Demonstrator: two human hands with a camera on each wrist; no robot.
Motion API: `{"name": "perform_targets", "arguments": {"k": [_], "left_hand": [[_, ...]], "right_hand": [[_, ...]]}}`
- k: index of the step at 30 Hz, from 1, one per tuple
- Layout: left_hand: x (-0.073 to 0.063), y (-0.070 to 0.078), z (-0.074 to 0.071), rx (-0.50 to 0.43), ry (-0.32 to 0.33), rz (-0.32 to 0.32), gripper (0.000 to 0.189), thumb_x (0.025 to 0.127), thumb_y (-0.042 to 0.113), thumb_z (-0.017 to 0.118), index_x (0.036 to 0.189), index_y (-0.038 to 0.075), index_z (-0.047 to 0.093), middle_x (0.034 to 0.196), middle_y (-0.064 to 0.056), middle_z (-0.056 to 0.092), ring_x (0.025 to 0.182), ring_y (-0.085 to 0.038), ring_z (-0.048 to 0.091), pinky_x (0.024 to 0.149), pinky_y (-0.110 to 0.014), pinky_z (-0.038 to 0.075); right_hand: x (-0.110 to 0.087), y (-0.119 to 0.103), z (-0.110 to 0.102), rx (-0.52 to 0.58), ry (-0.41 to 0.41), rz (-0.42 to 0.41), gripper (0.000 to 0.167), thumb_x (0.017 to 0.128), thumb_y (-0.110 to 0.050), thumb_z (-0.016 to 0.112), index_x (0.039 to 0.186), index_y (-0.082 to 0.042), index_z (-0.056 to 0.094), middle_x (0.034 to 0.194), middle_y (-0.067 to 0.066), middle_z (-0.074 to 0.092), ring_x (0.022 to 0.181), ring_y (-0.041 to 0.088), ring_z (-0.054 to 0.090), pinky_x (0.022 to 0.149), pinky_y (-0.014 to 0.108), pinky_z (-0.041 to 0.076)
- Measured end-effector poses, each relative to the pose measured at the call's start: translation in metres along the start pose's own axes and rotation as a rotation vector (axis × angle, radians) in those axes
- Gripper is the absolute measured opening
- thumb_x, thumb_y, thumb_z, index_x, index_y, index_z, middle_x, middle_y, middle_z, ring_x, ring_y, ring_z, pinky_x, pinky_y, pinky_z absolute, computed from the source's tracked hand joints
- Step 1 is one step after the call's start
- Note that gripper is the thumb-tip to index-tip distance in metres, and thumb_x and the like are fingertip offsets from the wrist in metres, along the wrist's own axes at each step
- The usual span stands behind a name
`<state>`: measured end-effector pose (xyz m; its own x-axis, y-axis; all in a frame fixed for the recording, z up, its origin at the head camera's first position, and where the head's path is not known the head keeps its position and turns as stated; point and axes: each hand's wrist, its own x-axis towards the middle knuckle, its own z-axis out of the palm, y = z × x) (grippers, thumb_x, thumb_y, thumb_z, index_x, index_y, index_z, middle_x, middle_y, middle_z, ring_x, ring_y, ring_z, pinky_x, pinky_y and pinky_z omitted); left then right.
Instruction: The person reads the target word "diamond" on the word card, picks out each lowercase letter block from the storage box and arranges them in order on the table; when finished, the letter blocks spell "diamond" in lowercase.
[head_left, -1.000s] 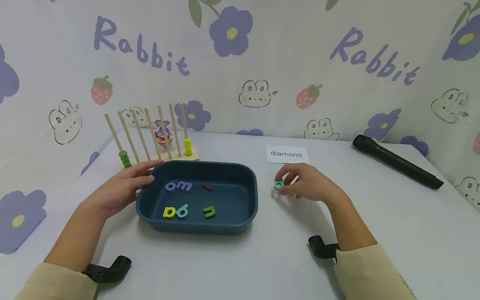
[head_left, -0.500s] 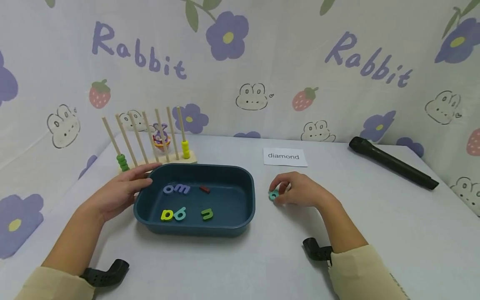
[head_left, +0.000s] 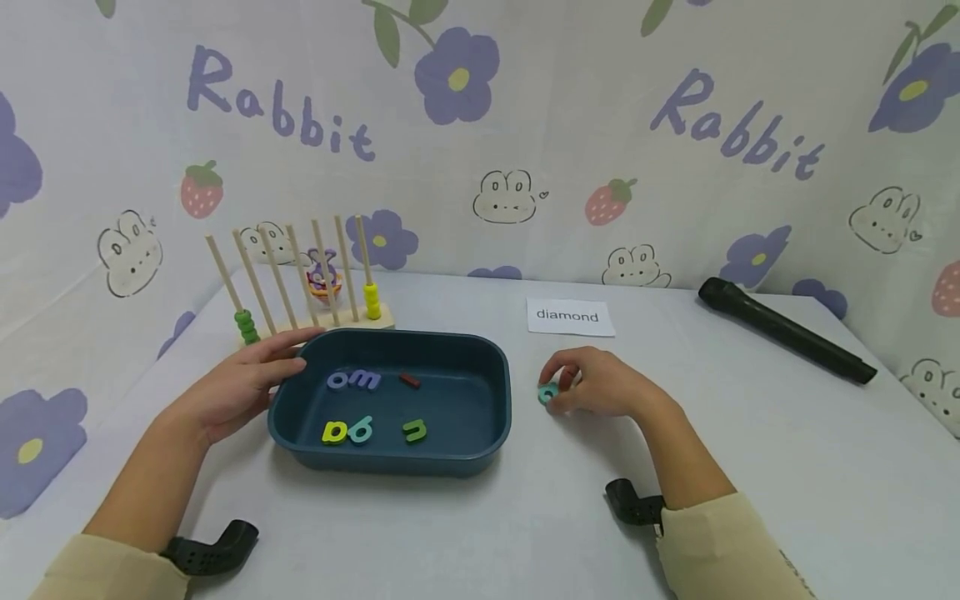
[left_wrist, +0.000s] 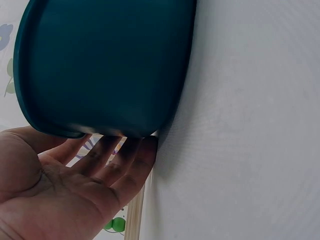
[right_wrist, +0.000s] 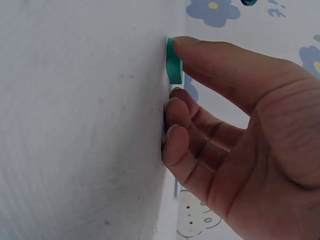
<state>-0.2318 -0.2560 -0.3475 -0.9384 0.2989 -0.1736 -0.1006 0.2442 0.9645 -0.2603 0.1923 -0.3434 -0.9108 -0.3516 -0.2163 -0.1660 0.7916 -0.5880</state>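
In the head view, a dark blue tray (head_left: 468,460) holds purple letters o (head_left: 337,380) and m (head_left: 365,380), a brown-red bar (head_left: 409,380), a yellow letter (head_left: 334,432), a light-blue letter (head_left: 361,430) and a green letter n (head_left: 414,431). My left hand (head_left: 225,392) grips the tray's left end, thumb at the rim and fingers against the outer wall. Right of the tray, my right hand (head_left: 600,383) pinches a small teal letter (head_left: 544,398) at the table surface. My fingers partly cover that letter, so I cannot tell which it is.
Behind the tray stands a wooden peg rack (head_left: 386,318) with green beads (head_left: 246,326) and yellow beads (head_left: 372,301). A small purple toy (head_left: 323,279) sits behind its pegs. A card (head_left: 570,317) reading "diamond" lies beyond my right hand. A black microphone-like rod (head_left: 787,332) lies far right.
My right hand has brought the teal letter slightly toward me and down to the table. My left hand keeps its place on the tray. The head view has shifted a little.
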Motion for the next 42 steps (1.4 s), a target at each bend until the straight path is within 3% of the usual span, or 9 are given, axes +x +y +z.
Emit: {"name": "perform_targets", "arguments": {"k": [5,9,16,20,33,42], "left_hand": [[-0.001,-0.001,-0.002,0.008,0.002,-0.006,0.058,0.110,0.024,0.048,0.164,0.016,0.028,0.168,-0.017,0.027,0.150,-0.043,0.032,0.122,-0.068,0.023],[-0.001,-0.001,-0.003,0.012,0.003,-0.006,0.058,0.110,0.024,0.048,0.164,0.016,0.029,0.168,-0.017,0.028,0.149,-0.042,0.034,0.122,-0.068,0.024],[0.000,0.001,-0.003,0.004,0.005,0.006,0.057,0.110,0.022,0.048,0.163,0.016,0.030,0.169,-0.016,0.027,0.150,-0.042,0.032,0.123,-0.068,0.023],[0.000,0.000,-0.003,-0.005,0.011,0.003,0.056,0.110,0.022,0.049,0.163,0.017,0.032,0.168,-0.015,0.029,0.151,-0.041,0.032,0.123,-0.066,0.023],[-0.002,0.001,-0.005,-0.022,0.013,0.012,0.056,0.110,0.020,0.047,0.163,0.015,0.032,0.168,-0.015,0.028,0.152,-0.041,0.029,0.124,-0.068,0.020],[0.000,-0.003,-0.002,-0.024,0.023,-0.002,0.056,0.109,0.021,0.049,0.163,0.018,0.033,0.170,-0.014,0.025,0.152,-0.041,0.030,0.124,-0.067,0.021]], "right_hand": [[-0.002,-0.005,-0.005,-0.015,-0.049,0.037,0.036,0.089,-0.021,0.078,0.123,-0.016,0.068,0.109,0.010,0.065,0.087,0.022,0.062,0.076,0.032,0.052],[-0.003,-0.007,-0.012,-0.030,-0.021,0.026,0.040,0.091,-0.025,0.076,0.128,-0.013,0.066,0.113,0.012,0.066,0.087,0.023,0.063,0.076,0.033,0.054],[-0.001,-0.022,-0.025,0.006,0.107,-0.147,0.030,0.095,-0.021,0.073,0.123,-0.010,0.067,0.107,0.011,0.066,0.084,0.021,0.064,0.072,0.031,0.055],[0.002,-0.041,-0.031,0.046,0.128,-0.231,0.026,0.096,-0.021,0.072,0.119,-0.013,0.069,0.104,0.010,0.067,0.085,0.021,0.065,0.073,0.033,0.057],[0.022,-0.104,-0.046,0.066,-0.033,-0.367,0.030,0.096,-0.022,0.071,0.125,-0.014,0.069,0.112,0.008,0.073,0.096,0.024,0.070,0.082,0.039,0.061],[0.045,-0.133,-0.040,0.018,-0.112,-0.395,0.026,0.096,-0.020,0.071,0.121,-0.018,0.073,0.112,0.005,0.074,0.096,0.023,0.071,0.081,0.038,0.061]]}}
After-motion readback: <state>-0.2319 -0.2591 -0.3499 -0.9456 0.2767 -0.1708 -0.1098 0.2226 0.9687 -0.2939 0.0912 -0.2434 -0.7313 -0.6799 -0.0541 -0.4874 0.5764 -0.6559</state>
